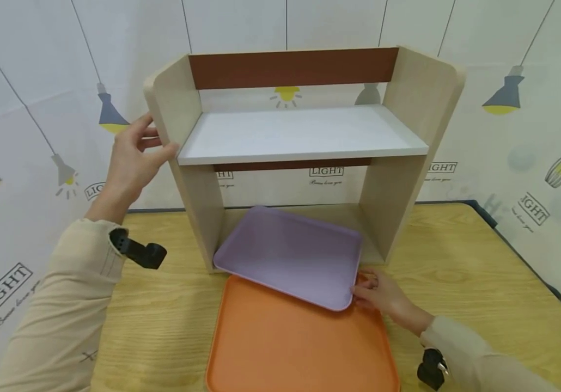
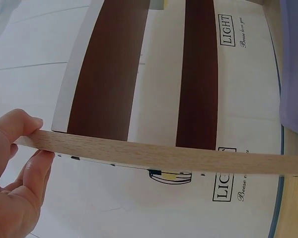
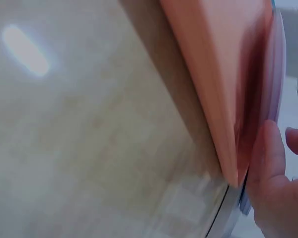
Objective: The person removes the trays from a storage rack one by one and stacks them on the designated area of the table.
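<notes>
My left hand [image 1: 133,158] pinches the front edge of the left side panel [image 1: 172,117] of a small wooden shelf unit, its thumb on the inner side and its fingers on the outer. In the left wrist view that edge [image 2: 139,151] runs between thumb and fingers. A purple tray [image 1: 295,256] lies askew, its back part inside the lower compartment and its front right corner sticking out. My right hand [image 1: 383,294] grips the tray by its right edge near that corner. Beneath the tray's front is an orange tray [image 1: 300,343] on the table.
The white upper shelf [image 1: 305,130] spans the unit, with a brown back rail [image 1: 292,68] above it. The right side panel [image 1: 398,174] bounds the lower compartment. Behind the wooden table [image 1: 481,272] hangs a wall sheet [image 1: 486,32] printed with lamps.
</notes>
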A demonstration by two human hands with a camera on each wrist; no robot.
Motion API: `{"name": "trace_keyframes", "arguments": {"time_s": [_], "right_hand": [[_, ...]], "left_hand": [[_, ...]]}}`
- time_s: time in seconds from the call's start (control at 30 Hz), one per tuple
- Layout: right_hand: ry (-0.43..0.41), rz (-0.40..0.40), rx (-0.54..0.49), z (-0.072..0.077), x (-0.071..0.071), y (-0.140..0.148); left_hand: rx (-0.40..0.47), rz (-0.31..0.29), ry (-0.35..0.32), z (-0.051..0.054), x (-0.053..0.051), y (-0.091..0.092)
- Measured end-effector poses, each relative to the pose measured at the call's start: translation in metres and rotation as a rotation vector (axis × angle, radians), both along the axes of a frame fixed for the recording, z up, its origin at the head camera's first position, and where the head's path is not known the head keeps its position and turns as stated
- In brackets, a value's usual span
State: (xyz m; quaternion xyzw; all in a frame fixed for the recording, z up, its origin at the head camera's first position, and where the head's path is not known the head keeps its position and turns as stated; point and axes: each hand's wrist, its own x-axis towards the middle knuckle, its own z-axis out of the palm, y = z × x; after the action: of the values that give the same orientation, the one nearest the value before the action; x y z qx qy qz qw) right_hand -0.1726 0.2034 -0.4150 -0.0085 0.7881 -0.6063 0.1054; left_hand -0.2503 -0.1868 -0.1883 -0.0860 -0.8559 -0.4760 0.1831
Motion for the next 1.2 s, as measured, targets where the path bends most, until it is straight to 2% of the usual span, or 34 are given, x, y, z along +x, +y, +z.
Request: {"name": "trace_keyframes", "arguments": {"time_s": [0.2, 0.33, 0.47, 0.73, 0.9, 1.03, 1.2], "right_hand": [[0.005, -0.009, 0.000, -0.002, -0.025, 0.008], [-0.002, -0.026, 0.030, -0.004, -0.028, 0.007], [0.013, -0.046, 0.050, -0.004, -0.022, 0.003], [-0.048, -0.070, -0.087, -0.006, 0.005, -0.006], [-0.036, -0.108, -0.096, -0.008, 0.011, -0.007], [-0.006, -0.107, -0.052, -0.008, 0.000, 0.001], [0.000, -0.036, 0.025, -0.003, -0.020, 0.010]], "left_hand": [[0.006, 0.000, 0.007, 0.000, -0.002, 0.000], [0.004, 0.000, 0.022, -0.001, -0.001, 0.002], [-0.005, 0.009, 0.027, 0.000, -0.001, 0.002], [-0.009, 0.015, 0.028, -0.001, -0.001, 0.001], [-0.013, 0.016, 0.021, -0.002, -0.001, 0.000], [-0.014, 0.016, 0.015, -0.003, -0.001, 0.000], [-0.014, 0.015, 0.013, -0.001, 0.000, 0.000]]}}
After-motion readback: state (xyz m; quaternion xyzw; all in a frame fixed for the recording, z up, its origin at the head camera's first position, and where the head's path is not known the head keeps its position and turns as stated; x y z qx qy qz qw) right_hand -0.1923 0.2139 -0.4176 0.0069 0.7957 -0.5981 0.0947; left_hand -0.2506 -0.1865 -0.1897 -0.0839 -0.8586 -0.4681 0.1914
